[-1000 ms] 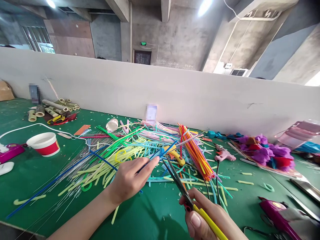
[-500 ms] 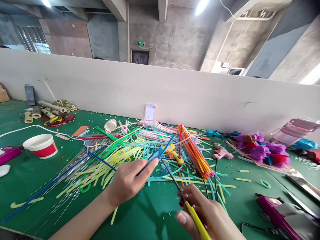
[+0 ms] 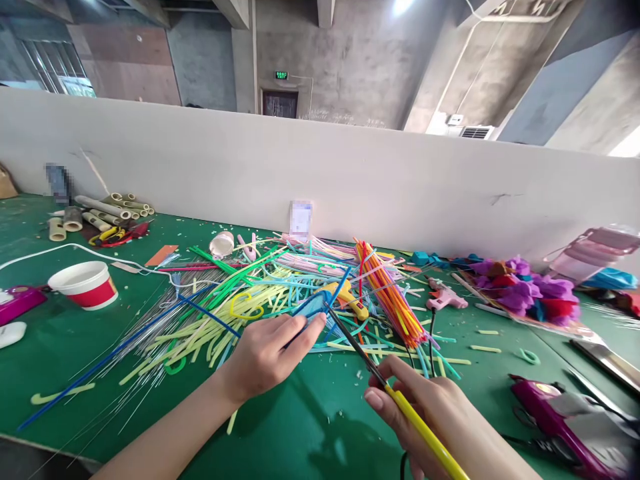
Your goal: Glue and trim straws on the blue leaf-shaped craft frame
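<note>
My left hand [image 3: 265, 353] pinches a blue strip [image 3: 313, 305] bent into a loop, held just above a heap of coloured plastic strips [image 3: 260, 287] on the green table [image 3: 310, 427]. My right hand [image 3: 430, 413] grips yellow-handled scissors [image 3: 395, 397]. Their dark blades look shut, and the tips touch the blue strip right beside my left fingertips. A tight orange and yellow bundle of strips [image 3: 390, 293] lies just behind the scissors.
A red and white paper cup [image 3: 85, 285] and a white cable sit at the left. Bamboo tubes [image 3: 100, 212] lie at the far left. A pink glue gun [image 3: 445, 300], purple paper flowers [image 3: 530, 297] and a magenta tool [image 3: 560, 413] are at the right. A white partition [image 3: 320, 180] closes the back.
The scissors blades, apart a second ago, have come together at the blue strip. My right hand shifted slightly right and up. My left hand kept its hold on the strip.
</note>
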### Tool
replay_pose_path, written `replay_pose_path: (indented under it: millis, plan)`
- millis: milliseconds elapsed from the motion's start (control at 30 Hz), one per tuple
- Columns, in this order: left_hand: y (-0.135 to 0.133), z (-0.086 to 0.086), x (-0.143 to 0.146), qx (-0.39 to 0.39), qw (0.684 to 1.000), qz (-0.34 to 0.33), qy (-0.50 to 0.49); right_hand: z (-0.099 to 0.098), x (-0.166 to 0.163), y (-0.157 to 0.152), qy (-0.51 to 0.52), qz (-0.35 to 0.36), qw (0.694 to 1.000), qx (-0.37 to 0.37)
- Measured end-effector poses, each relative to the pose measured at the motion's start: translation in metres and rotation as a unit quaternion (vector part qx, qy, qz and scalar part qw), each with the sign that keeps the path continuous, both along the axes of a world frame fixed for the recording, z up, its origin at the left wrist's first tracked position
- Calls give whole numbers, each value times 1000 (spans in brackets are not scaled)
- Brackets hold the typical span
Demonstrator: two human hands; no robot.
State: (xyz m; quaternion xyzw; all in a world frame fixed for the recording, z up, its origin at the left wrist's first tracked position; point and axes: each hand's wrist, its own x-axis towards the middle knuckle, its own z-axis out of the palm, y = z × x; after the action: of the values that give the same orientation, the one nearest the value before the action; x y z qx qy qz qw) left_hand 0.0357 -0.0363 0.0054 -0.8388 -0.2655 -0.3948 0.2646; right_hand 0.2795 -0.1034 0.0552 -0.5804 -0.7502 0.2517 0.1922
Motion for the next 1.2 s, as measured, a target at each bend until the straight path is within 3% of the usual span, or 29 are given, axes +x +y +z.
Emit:
replay_pose_path:
  millis: [200, 367, 700, 1000, 1200]
  plan:
    - [-3, 5, 2, 2, 1000, 12, 25, 5, 7, 5, -109, 52, 991, 57]
    - [-4, 8, 1, 4, 1000, 9, 22, -3, 12, 6, -154, 71, 981, 96]
    - [-3, 6, -1, 7, 1000, -7, 13, -12, 13, 8, -169, 83, 970, 151]
    - [-3, 6, -3, 30, 999, -11, 2, -29, 8, 5, -101, 77, 980, 153]
    - [1, 2, -6, 23, 999, 8, -25, -28, 10, 16, -107, 82, 960, 245]
